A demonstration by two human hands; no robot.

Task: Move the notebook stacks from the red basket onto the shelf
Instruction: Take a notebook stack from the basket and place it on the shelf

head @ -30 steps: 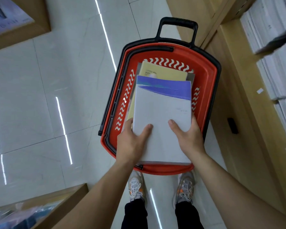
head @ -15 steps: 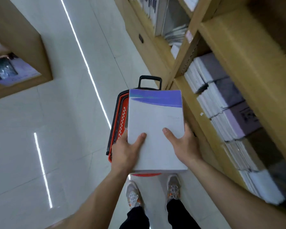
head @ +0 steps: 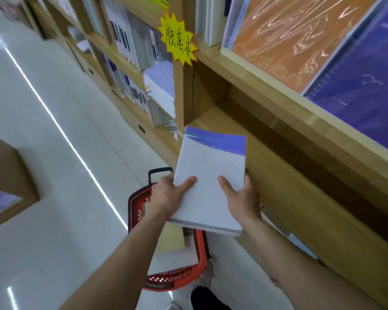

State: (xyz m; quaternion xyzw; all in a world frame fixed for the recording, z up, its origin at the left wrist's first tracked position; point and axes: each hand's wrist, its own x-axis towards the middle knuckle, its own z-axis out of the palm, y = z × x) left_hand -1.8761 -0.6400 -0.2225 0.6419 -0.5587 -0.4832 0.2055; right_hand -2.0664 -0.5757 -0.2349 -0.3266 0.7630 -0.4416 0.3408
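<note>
The notebook stack (head: 210,175), white-covered with a violet band across its far end, was held in the air between both hands, above the red basket (head: 168,279) and against the front of the wooden shelf (head: 285,189). The left hand (head: 166,194) gripped its near left edge and the right hand (head: 242,198) its near right edge, each with a thumb flat on the top cover. The remaining fingers were curled beneath the stack and mostly hidden. The banded end seemed to lie over the shelf's front edge, though whether it touched the board could not be told.

The stack and the left forearm covered much of the basket, which stood on the pale floor (head: 54,157) close to the shelf unit. A black handle (head: 159,173) rose at its far end. Blurred pale and yellowish notebooks (head: 174,249) lay inside it.

Above the bay, an orange-covered notebook (head: 287,41) and a purple spiral-bound one (head: 363,86) leaned face-out, cut off by the frame's edge. A yellow starburst tag (head: 177,40) with handwritten characters was stuck to the upright post. Farther bays to the left held more upright and stacked stationery, too blurred to identify.
</note>
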